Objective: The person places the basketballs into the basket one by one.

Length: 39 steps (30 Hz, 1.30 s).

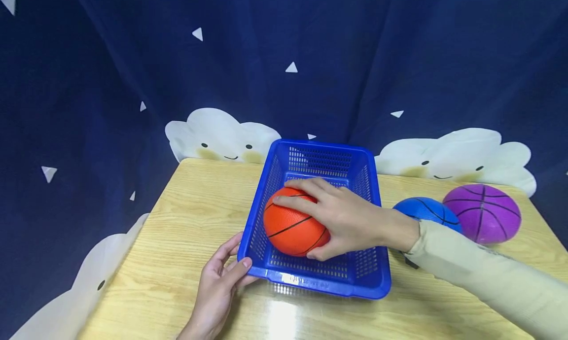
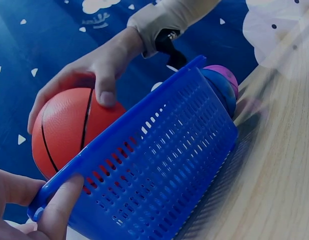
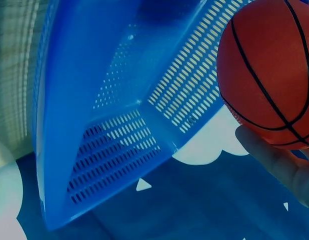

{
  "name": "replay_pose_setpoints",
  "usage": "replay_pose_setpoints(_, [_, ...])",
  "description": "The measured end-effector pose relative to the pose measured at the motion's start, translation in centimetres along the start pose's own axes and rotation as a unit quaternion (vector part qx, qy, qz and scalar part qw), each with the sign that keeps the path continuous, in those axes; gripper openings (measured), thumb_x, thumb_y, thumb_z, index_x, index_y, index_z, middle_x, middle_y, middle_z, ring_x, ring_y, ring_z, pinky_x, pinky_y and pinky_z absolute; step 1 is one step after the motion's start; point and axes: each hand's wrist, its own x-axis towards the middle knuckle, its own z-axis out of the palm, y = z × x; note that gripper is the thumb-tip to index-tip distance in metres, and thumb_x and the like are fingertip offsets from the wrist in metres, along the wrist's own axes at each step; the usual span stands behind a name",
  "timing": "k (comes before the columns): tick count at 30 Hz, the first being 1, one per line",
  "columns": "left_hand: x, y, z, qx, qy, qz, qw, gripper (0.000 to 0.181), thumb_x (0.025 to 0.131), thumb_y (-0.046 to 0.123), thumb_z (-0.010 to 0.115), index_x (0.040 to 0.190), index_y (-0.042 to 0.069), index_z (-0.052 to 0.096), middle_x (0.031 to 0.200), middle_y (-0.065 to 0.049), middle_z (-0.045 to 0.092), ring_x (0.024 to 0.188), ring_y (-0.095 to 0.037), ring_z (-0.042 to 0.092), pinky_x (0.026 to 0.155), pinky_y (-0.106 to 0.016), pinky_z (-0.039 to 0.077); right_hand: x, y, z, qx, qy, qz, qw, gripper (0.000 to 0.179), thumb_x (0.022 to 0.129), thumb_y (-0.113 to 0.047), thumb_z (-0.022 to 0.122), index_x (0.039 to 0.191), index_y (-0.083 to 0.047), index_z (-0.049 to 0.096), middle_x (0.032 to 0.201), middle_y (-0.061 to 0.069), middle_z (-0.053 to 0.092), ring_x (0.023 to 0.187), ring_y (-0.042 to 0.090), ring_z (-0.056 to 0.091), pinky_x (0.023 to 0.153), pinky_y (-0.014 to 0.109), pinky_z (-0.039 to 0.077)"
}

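An orange basketball (image 1: 293,229) with black lines is gripped from above by my right hand (image 1: 341,217), fingers over its top and thumb at its near side. The ball is at the mouth of a blue plastic basket (image 1: 310,286) with slotted walls; in the left wrist view the ball (image 2: 62,127) shows partly above the rim. My left hand (image 1: 219,281) pinches the basket's near left corner, thumb on the rim and fingers outside. In the right wrist view the basket's inside (image 3: 159,85) shows beside the ball (image 3: 267,65).
To the right of the basket, a blue ball (image 1: 428,212) and a purple ball (image 1: 483,214) rest on the wooden table (image 1: 199,202). The right forearm partly covers the blue one. A dark blue curtain (image 1: 328,29) with clouds and triangles hangs behind.
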Motion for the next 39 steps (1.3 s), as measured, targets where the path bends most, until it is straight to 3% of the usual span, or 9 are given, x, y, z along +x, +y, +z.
replay_pose_setpoints(12, [0.0, 0.1, -0.1, -0.001, -0.004, -0.002, 1.0, 0.063, 0.101, -0.014, 0.06, 0.16, -0.013, 0.037, 0.129, -0.023, 0.047, 0.115, -0.031, 0.073, 0.097, -0.042, 0.067, 0.1, 0.4, 1.0, 0.007, -0.013, 0.001, 0.9999, 0.1, 0.078, -0.048, 0.093, 0.164, -0.025, 0.047, 0.161, 0.012, 0.045, 0.141, 0.036, 0.048, 0.093, 0.055, 0.068])
replay_pose_setpoints(39, [0.1, 0.2, -0.3, -0.001, 0.001, -0.011, 0.9999, 0.062, 0.101, -0.015, 0.061, 0.16, -0.011, 0.04, 0.132, -0.024, 0.05, 0.113, -0.029, 0.074, 0.096, -0.041, 0.068, 2.0, 0.6, 2.9, 0.003, -0.114, -0.011, 0.9935, 0.105, 0.077, -0.042, 0.097, 0.166, -0.025, 0.044, 0.166, 0.014, 0.038, 0.142, 0.043, 0.046, 0.096, 0.058, 0.067])
